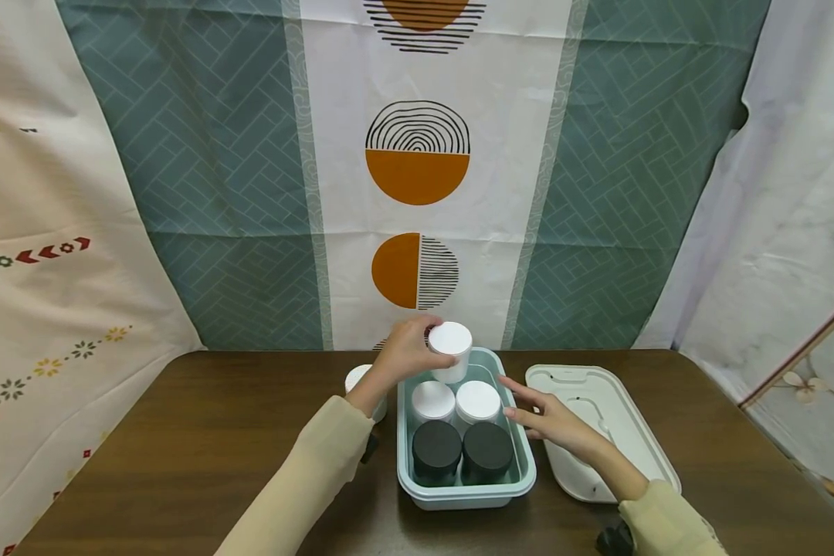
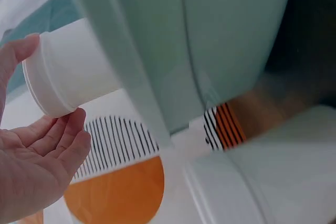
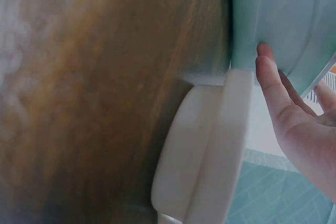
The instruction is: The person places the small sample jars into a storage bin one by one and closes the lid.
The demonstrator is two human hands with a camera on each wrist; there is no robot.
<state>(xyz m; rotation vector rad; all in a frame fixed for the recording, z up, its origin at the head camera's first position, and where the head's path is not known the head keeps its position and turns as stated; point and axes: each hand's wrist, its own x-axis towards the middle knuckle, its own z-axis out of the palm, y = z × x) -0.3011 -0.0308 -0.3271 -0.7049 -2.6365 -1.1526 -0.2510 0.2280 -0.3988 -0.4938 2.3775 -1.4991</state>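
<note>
My left hand [image 1: 411, 349] grips a white-lidded jar [image 1: 450, 347] by its lid over the far end of the light blue bin [image 1: 521, 485]; thumb and fingers curl round the lid's edge in the left wrist view. Inside the bin sit two white-lidded jars, a left one [image 1: 432, 401] and a right one [image 1: 478, 400]. Nearer the front are two black-lidded jars, the left [image 1: 436, 448] and the right [image 1: 488, 448]. My right hand [image 1: 552, 421] rests its extended fingers against the bin's right side, as the right wrist view [image 3: 299, 114] shows the fingers on its outer wall.
Left of the bin, partly behind my left forearm, stands another white-lidded jar [image 1: 358, 377]. A whitish tray-like lid [image 1: 639, 432] lies on the brown table [image 1: 250, 432] to the right. A patterned cloth [image 1: 417, 170] hangs along the table's back edge.
</note>
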